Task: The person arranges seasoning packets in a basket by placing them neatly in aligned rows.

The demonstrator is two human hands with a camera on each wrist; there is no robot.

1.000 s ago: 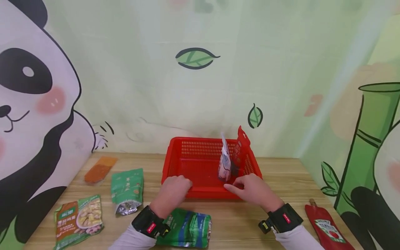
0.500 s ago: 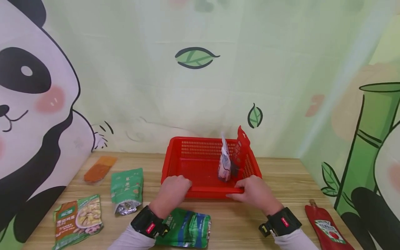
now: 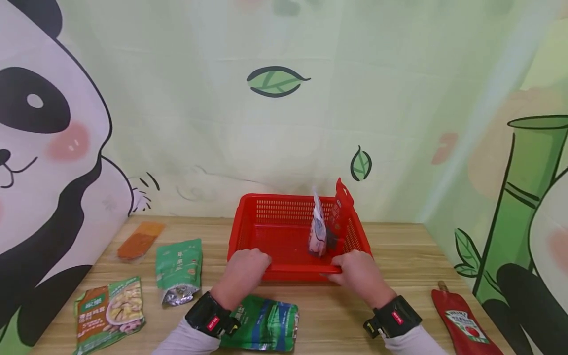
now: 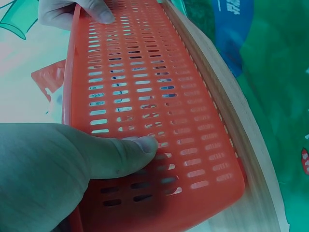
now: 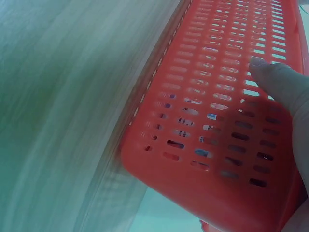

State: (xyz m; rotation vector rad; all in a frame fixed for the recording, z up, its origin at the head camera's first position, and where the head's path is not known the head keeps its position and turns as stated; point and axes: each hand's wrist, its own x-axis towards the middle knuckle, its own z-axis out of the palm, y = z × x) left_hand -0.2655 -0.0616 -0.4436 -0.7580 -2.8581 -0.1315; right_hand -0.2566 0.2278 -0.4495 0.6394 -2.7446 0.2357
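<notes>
- Panda backdrop (image 3: 275,133) behind our wood table (image 3: 401,251)
- Red basket (image 3: 295,272) sits on it, two packs (image 3: 317,234) inside
- We're gripping its near side, left hand (image 3: 245,274) and right hand (image 3: 358,274) both

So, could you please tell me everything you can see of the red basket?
The red basket looks like plastic: rectangular, open-topped, with rows of slots in its walls and a smooth rim. It stands upright on the wood-grain table. The left hand and right hand grip its near rim towards opposite ends, thumbs against the outer wall. Inside, towards its right end, stand a pale packet and a red packet.
</notes>
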